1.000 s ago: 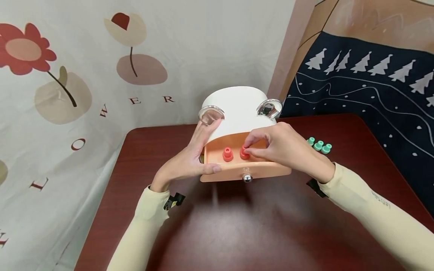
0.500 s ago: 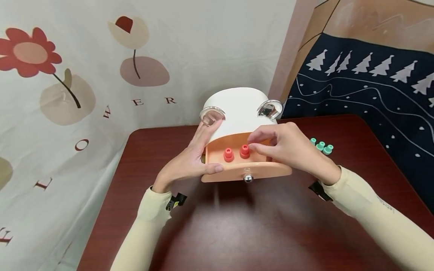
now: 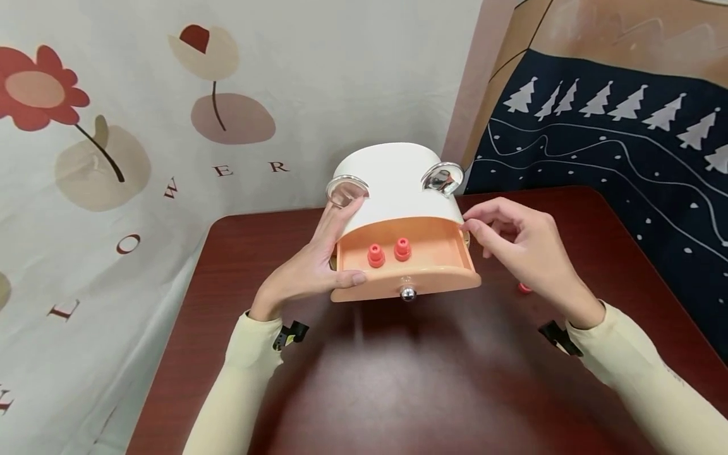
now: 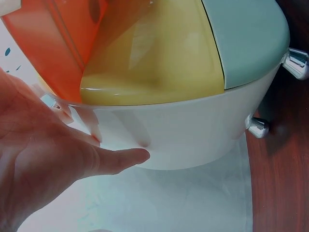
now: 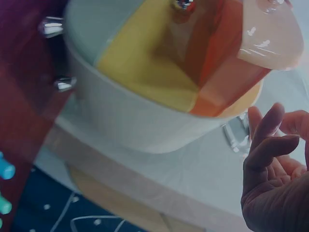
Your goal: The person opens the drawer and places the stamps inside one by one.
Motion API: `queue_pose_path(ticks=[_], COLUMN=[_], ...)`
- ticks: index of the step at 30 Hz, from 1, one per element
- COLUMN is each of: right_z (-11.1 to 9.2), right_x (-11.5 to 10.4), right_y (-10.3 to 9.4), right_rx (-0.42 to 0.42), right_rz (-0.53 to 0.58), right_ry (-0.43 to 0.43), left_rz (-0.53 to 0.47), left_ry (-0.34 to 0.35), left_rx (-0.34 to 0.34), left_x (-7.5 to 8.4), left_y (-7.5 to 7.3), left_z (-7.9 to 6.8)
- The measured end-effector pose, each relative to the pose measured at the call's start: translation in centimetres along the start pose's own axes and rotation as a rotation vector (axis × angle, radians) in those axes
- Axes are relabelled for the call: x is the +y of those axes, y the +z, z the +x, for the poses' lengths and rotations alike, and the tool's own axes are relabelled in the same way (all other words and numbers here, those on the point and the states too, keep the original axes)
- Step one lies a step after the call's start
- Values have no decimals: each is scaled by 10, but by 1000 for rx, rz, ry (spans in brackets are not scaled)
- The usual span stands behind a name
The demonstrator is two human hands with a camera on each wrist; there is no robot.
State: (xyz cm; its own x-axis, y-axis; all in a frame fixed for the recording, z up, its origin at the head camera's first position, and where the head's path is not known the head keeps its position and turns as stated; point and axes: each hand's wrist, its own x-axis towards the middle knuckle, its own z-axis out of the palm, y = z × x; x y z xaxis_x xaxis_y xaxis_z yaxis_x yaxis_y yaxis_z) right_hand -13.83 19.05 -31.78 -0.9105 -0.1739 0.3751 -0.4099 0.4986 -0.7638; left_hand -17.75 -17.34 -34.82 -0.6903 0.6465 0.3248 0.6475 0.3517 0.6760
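A white toy cabinet with silver ring-shaped ears stands on the table, its orange top drawer pulled out. Two stepped red pegs stand upright inside, the left peg and the right peg. My left hand rests against the cabinet's left side, fingers extended, with the thumb along the drawer's front edge. By the cabinet's right corner is my right hand, fingers loosely bent, with nothing visible between them. Whether its fingertips touch the corner I cannot tell. Below the drawer, the yellow section and green section show.
Another red piece lies on the dark red table, partly hidden under the right hand. Teal pegs show at the edge of the right wrist view. A printed cloth hangs behind the table.
My right hand has let go of the right red peg, drawn out of the drawer and moved right. Both pegs stay standing inside. My left hand keeps its place on the cabinet.
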Motion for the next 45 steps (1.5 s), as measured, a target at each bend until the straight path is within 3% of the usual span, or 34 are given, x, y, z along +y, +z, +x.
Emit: queue_pose_path(ticks=[6,14,19,27,45], right_z=[-17,-37,-51,-69,-79], right_x=[31,64,81,105,142], right_y=[-7,-16,-22,-33,-35], right_rx=[43,39,33,-63,-184], right_rz=[-34,-37,-119,-295,-432], right_ry=[100,215,280,323,326], left_rz=[-24,-46,-40,-36,-55], left_ry=[-30,-10,-20,-24,-41], left_rx=[-13,9,6,-1,-23], left_x=[-1,-2,-2,-2,-5], left_y=[0,0,2,1,-1], left_z=[-1,1,1,2,3])
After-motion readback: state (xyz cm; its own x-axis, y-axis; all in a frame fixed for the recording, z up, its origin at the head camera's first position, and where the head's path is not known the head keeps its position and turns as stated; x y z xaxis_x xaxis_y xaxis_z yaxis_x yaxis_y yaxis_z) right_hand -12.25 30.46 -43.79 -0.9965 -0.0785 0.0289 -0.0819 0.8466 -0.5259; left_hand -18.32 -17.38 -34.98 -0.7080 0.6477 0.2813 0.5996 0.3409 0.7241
